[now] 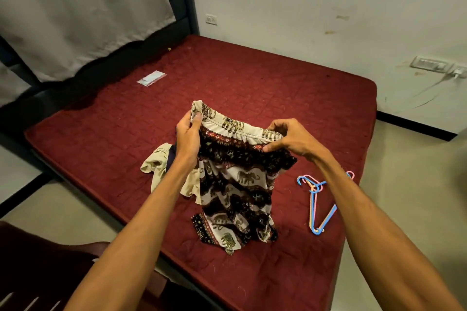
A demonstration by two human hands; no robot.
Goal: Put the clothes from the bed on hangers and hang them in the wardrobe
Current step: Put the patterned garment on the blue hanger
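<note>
I hold up elephant-print trousers (237,184) in black, cream and red over the red mattress (252,78). My left hand (188,134) grips the left end of the cream waistband, thumb over the hem. My right hand (288,139) pinches the right end of the waistband. The legs hang down and their ends touch the bed. A beige garment (156,166) lies crumpled on the bed behind my left forearm, with a bit of dark cloth beside it. A bundle of blue, pink and orange plastic hangers (316,199) lies on the bed right of the trousers, partly behind my right forearm.
A small clear plastic packet (151,78) lies far back on the mattress. A dark headboard and a grey curtain (75,20) stand at the left. A wooden chair (38,272) is at the bottom left. Wall sockets with a plugged cable (454,73) are at the right.
</note>
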